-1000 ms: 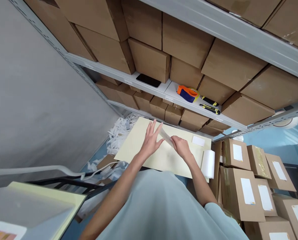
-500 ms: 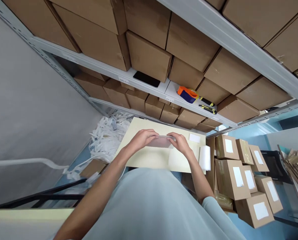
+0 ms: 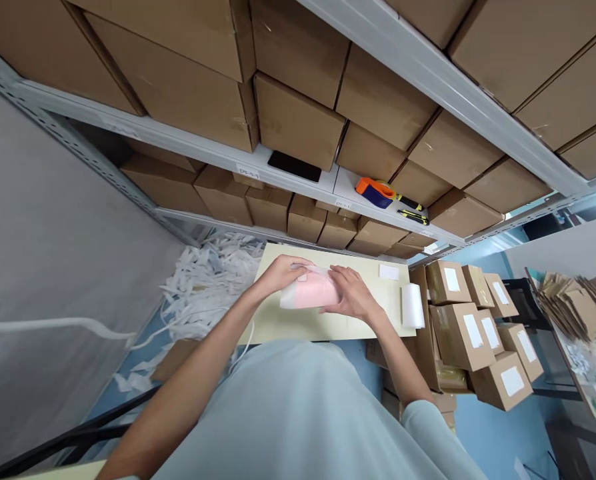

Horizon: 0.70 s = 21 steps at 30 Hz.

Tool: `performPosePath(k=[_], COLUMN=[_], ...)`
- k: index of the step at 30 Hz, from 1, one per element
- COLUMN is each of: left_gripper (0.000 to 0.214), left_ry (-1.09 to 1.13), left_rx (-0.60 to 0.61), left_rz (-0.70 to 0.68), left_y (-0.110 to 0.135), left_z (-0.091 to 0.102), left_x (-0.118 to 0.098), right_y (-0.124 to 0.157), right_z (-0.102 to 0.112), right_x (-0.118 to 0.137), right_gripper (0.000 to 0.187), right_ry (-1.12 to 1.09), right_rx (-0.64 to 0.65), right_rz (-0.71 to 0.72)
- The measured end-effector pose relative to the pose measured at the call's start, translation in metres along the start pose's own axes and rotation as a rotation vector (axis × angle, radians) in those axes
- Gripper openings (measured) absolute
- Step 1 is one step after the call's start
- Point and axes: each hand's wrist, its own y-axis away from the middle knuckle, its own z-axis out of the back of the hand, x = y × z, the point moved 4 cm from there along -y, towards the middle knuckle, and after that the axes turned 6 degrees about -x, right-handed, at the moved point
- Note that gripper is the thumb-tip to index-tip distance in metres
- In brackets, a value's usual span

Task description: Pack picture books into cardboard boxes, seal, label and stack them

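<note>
Over the cream table [image 3: 348, 326], the left hand [image 3: 282, 273] pinched a pink packet [image 3: 314, 291] by its far edge; the right hand [image 3: 353, 293], thumb apart from fingers, clasped its right end. A loosened pinch could have let it slip.

Packet [image 3: 315, 291] pink, whitish at one end; tabletop [image 3: 283, 327] pale yellow; roll [image 3: 413, 305] white; cutter [image 3: 414, 217] black-and-yellow.

The table [image 3: 273, 327] bears a roll [image 3: 412, 307] and card [image 3: 389, 272].

Shelf label [image 3: 248, 172] starting "D", rest blurred
</note>
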Motion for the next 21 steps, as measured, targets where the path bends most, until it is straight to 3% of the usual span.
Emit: performPosePath(k=[2, 6, 10, 12, 14, 17, 21], left_gripper=[0.034, 0.035, 0.060, 0.072, 0.074, 0.070, 0.073], left_ry=[0.051, 0.155, 0.360, 0.504, 0.574, 0.504, 0.449], left_rx=[-0.002, 0.066, 0.179, 0.175, 0.125, -0.036, -0.249], left_rz=[0.070, 0.196, 0.381, 0.458, 0.444, 0.344, 0.328], left_y=[0.001, 0.011, 0.022, 0.027, 0.030, 0.037, 0.046], left_z=[0.007, 0.018, 0.028, 0.031, 0.029, 0.019, 0.001], left_x=[0.007, 0.011, 0.011, 0.015, 0.020, 0.035, 0.070], right_y=[0.002, 0.003, 0.000, -0.001, -0.001, -0.005, -0.013], right_z=[-0.011, -0.026, -0.043, -0.056, -0.071, -0.093, -0.123], right_x=[0.007, 0.011, 0.005, 0.004, 0.005, 0.011, 0.011], right_gripper=[0.102, 0.069, 0.040, 0.041, 0.051, 0.059, 0.065], right_ry=[0.041, -0.033, -0.250, -0.420, -0.623, -0.872, -0.977], right_rx=[0.057, 0.119, 0.087, 0.043, -0.008, -0.088, -0.150], right_rz=[-0.003, -0.061, -0.238, -0.358, -0.454, -0.542, -0.664])
